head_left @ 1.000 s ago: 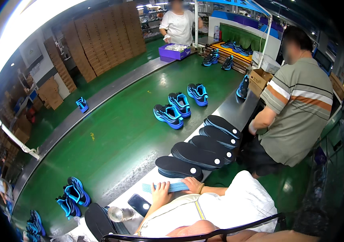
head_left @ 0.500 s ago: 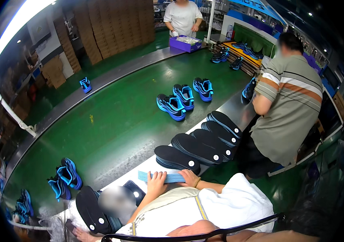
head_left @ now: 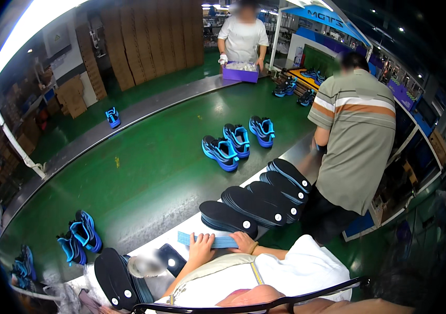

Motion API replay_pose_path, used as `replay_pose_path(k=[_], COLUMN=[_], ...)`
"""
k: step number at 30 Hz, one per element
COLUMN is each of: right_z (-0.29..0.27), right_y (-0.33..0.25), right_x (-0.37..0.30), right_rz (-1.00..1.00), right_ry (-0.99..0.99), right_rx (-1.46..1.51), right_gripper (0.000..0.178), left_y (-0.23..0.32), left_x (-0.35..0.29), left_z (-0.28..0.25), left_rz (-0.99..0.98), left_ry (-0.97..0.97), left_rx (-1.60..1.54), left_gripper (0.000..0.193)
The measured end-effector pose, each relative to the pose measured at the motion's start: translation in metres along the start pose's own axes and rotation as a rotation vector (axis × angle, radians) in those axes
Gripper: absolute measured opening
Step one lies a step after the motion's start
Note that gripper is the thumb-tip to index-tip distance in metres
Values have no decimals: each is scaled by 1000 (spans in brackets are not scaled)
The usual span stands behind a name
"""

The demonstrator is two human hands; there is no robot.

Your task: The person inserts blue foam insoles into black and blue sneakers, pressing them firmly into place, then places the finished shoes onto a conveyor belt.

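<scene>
Both my hands are on a light-blue layered stack [head_left: 185, 238] with fine lines along it, seemingly insoles seen edge-on, at the near edge of the white work surface. My left hand [head_left: 201, 249] is closed over its middle, fingers bent on top. My right hand [head_left: 244, 243] grips its right end, the thumb side toward the stack; a yellowish band is on that wrist. Just beyond lies a pile of black insoles [head_left: 223, 213] with round white stickers, and further piles of black insoles [head_left: 252, 201] run away to the right.
A dark phone [head_left: 172, 260] and more black insoles [head_left: 110, 277] lie left of me. Black-and-blue shoes [head_left: 220, 153] stand on the green conveyor [head_left: 144, 172]. A co-worker in a striped shirt [head_left: 356, 131] stands at right; another person [head_left: 244, 39] holds a purple box [head_left: 240, 76] at the far side.
The co-worker on the right has shifted left and bent forward. At the far side the purple box has turned, with the person's hands now on it. My hands keep their hold; the view has tilted slightly.
</scene>
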State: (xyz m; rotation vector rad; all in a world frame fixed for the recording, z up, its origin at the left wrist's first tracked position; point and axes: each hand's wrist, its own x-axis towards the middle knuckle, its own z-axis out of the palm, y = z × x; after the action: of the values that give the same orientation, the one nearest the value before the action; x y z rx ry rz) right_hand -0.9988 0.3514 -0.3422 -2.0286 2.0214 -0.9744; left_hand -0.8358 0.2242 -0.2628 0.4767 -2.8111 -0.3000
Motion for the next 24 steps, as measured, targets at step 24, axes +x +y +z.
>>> replay_pose_path(k=[24], right_z=[-9], right_y=[15], right_x=[-5], right_rz=[30], right_ry=[-34], right_rx=[34], right_gripper=[55], left_y=[6], left_x=[12], left_z=[12], left_rz=[14], left_ry=[3], left_rx=[9], left_gripper=[52])
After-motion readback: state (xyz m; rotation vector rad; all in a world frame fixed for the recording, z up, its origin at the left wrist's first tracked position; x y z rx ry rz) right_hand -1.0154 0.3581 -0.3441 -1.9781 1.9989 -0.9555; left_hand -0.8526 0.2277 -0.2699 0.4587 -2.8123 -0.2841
